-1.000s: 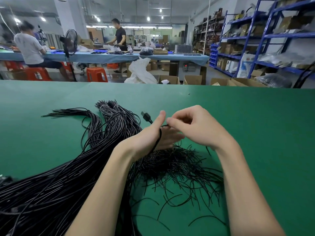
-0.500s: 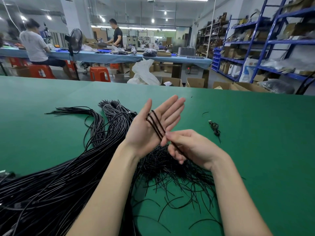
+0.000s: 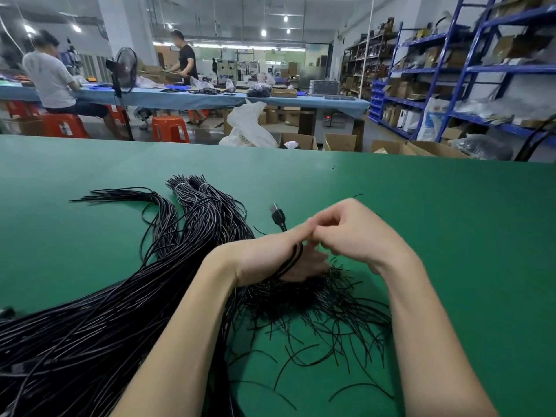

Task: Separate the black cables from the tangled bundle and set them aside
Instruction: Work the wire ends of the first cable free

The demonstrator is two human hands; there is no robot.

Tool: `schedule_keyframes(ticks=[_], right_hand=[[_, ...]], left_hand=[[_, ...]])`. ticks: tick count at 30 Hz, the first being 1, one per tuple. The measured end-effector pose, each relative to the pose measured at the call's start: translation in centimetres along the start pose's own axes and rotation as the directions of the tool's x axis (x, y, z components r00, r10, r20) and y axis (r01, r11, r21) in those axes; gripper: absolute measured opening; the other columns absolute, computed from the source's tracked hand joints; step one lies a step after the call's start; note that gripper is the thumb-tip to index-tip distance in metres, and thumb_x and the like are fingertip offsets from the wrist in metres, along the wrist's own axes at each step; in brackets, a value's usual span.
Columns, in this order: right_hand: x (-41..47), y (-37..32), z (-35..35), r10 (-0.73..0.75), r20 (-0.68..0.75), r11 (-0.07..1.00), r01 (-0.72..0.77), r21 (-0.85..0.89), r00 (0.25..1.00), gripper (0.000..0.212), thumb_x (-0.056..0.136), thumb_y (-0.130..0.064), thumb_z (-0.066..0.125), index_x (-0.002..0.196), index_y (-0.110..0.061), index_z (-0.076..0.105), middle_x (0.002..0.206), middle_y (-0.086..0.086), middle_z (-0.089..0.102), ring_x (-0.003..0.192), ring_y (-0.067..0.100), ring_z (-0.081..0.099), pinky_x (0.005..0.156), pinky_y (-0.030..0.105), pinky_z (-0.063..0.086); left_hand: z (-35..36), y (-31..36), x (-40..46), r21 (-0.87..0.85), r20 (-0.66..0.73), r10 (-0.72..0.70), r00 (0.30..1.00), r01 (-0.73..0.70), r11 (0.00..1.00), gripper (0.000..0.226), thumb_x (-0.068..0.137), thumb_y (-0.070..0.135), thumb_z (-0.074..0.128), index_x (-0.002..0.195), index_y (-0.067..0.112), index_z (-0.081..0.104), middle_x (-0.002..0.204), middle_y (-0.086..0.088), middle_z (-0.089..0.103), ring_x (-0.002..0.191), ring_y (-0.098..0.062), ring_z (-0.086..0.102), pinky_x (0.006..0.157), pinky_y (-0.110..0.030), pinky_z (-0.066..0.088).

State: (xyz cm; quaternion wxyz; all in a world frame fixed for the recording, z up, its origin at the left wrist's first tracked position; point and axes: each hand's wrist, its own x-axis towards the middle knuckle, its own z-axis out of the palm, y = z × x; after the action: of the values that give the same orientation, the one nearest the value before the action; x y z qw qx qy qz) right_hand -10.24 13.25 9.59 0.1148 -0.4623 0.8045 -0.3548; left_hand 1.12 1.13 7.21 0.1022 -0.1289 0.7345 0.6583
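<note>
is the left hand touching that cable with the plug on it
Touching. The head view shows the plug cable wrapped over the left hand between thumb and palm, its plug sticking out above the thumb.

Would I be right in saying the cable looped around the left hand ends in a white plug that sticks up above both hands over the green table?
Not quite: the plug is black, not white, as the head view shows. The rest holds: the black cable loops around the left hand, and the plug sticks up above it and the right hand over the green table.
</note>
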Motion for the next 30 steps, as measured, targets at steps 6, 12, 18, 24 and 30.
schedule_keyframes(ticks=[6, 12, 18, 24, 30], right_hand=[[-0.1, -2.3, 1.7, 0.079, -0.092, 0.841, -0.017, 0.541, 0.993, 0.012, 0.096, -0.004, 0.065, 0.091, -0.009, 0.074, 0.076, 0.006, 0.078, 0.067, 0.014, 0.074, 0.064, 0.027, 0.062], [-0.3, -0.8, 2.2, 0.12, -0.026, 0.923, -0.101, 0.372, 0.992, 0.004, 0.085, -0.02, 0.082, 0.084, -0.017, 0.079, 0.08, 0.0, 0.079, 0.084, 0.019, 0.077, 0.085, 0.041, 0.062], [-0.5, -0.8, 3.8, 0.042, -0.203, 0.986, -0.008, 0.169, 0.978, 0.01, 0.077, -0.028, 0.082, 0.067, -0.029, 0.08, 0.061, -0.008, 0.073, 0.06, 0.005, 0.07, 0.066, 0.028, 0.057], [-1.6, 0.6, -2.0, 0.036, -0.169, 0.999, -0.034, 0.016, 0.985, 0.017, 0.079, -0.056, 0.078, 0.074, -0.04, 0.078, 0.062, -0.016, 0.071, 0.054, -0.006, 0.059, 0.062, 0.023, 0.043], [-1.3, -0.5, -0.9, -0.202, -0.041, 0.912, 0.203, 0.356, 0.979, 0.041, 0.08, -0.054, 0.076, 0.119, -0.042, 0.069, 0.12, -0.017, 0.071, 0.108, -0.001, 0.067, 0.092, 0.025, 0.054]], left_hand=[[-0.5, 0.4, 0.3, -0.328, -0.252, 0.287, 0.924, -0.36, 0.873, 0.064, 0.108, 0.048, 0.011, 0.124, 0.007, 0.059, 0.073, 0.015, 0.062, 0.073, -0.002, 0.059, 0.104, -0.028, 0.042], [-0.4, 0.5, 0.8, -0.484, -0.357, 0.297, 0.886, -0.447, 0.752, 0.059, 0.108, 0.043, 0.02, 0.144, 0.003, 0.045, 0.144, -0.014, 0.056, 0.117, -0.015, 0.064, 0.095, -0.024, 0.053], [-0.4, -0.2, 1.1, -0.341, -0.391, 0.307, 0.868, -0.447, 0.827, 0.046, 0.111, 0.028, 0.027, 0.132, 0.003, 0.059, 0.128, -0.01, 0.069, 0.11, -0.014, 0.069, 0.077, -0.02, 0.056], [-0.3, -1.2, 0.9, -0.137, -0.346, 0.281, 0.895, -0.345, 0.929, 0.048, 0.111, 0.028, 0.031, 0.092, 0.006, 0.068, 0.074, -0.004, 0.072, 0.067, -0.017, 0.069, 0.065, -0.024, 0.055], [1.5, -1.0, 0.4, 0.04, -0.068, 0.267, 0.961, -0.265, 0.963, 0.042, 0.11, 0.025, 0.036, 0.072, 0.014, 0.05, 0.055, 0.006, 0.036, 0.047, -0.013, 0.047, 0.056, -0.022, 0.044]])
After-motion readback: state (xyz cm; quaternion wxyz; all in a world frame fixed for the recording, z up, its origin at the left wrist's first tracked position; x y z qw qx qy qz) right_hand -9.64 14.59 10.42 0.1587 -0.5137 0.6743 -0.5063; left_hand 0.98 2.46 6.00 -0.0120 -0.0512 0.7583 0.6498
